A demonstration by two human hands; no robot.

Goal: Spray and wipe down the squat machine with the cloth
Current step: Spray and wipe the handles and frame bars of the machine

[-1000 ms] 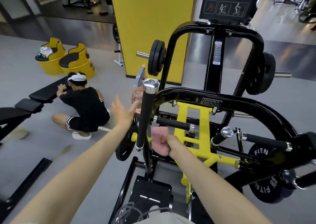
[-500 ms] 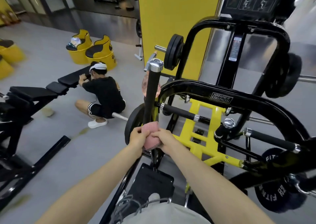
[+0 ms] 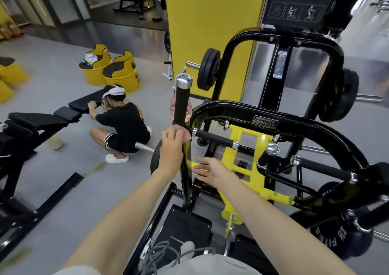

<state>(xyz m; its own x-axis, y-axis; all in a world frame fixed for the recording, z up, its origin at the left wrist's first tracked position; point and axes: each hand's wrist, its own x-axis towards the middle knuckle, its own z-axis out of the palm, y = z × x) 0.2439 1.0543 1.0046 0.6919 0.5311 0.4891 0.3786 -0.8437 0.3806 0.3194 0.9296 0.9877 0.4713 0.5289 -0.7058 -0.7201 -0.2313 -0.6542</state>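
At the left side of the squat machine [image 3: 231,111], the pink cloth [image 3: 186,133] is wrapped on the upright handle [image 3: 182,106], just at the lower end of its black grip. My left hand [image 3: 171,150] holds it there, with the fingers curled round cloth and post together; only a small corner of the cloth shows above the knuckles.

The handle has its long axis almost vertical. It rises from the foot plate [image 3: 187,226] below, past the hand, up to the chrome cap [image 3: 184,79]. So I judge the wiping must go along this line, up over the grip to the cap, or down the bare post toward the plate. The left hand is clearly the nearer one, because it is already on the post.

My right hand [image 3: 212,172] is lower and to the right of the post, in front of the yellow frame [image 3: 242,148]. Its fingers are straight and spread, pointing left, and it holds nothing. If the fingertips touch the post, I cannot tell.

Behind the grip a pinkish spray bottle [image 3: 189,109] shows partly, on the far side of the handle from me. I think the right hand has the freer way to it.

Further left on the floor a person [image 3: 124,125] crouches beside a black bench [image 3: 42,121], well apart from the machine.
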